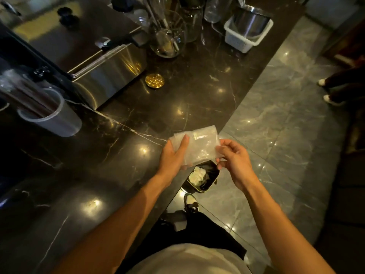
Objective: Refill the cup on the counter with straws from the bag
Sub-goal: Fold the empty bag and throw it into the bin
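I grip the emptied-looking bag [194,145] with left hand [173,155] and right hand [232,157]; fold it flat above the bin [203,178].

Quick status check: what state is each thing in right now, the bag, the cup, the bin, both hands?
Plastic bag: flattened, looks empty, held over the counter edge.
Cup: on the counter, holding wrapped straws.
Bin: open on the floor, white waste inside.
Left hand: grips the bag's left side.
Right hand: pinches the bag's right edge.
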Demonstrator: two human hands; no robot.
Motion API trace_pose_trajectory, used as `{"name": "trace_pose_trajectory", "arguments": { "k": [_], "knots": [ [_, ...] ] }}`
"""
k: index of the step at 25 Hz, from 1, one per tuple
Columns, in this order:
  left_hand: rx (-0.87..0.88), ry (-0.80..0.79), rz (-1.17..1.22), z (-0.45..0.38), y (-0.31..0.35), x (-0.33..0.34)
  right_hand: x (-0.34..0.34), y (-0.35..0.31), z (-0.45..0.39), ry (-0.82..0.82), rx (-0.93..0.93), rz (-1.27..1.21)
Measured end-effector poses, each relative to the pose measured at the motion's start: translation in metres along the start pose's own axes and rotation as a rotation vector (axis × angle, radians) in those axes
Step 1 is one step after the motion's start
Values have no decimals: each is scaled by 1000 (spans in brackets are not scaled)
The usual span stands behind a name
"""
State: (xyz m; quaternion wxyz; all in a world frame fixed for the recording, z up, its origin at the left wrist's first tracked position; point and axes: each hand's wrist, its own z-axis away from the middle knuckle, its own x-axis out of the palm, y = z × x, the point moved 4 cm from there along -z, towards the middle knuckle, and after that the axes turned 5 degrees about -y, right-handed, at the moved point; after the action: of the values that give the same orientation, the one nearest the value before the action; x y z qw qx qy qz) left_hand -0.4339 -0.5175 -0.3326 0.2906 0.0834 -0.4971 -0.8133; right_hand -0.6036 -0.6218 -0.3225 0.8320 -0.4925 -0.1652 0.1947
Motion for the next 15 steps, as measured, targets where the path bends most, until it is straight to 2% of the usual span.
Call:
{"name": "trace_pose_trajectory", "arguments": {
  "k": [7, 12, 15],
  "knots": [
    [-126, -233, -71, -13, -35, 84, -93, 21, -1, 181, 1, -26],
    [-198, -165, -114, -43, -92, 139, -165, 56, -18, 151, 128, -85],
    [-271, -74, -129, -65, -136, 166, -203, 92, -40, 188, 258, -66]
  ]
}}
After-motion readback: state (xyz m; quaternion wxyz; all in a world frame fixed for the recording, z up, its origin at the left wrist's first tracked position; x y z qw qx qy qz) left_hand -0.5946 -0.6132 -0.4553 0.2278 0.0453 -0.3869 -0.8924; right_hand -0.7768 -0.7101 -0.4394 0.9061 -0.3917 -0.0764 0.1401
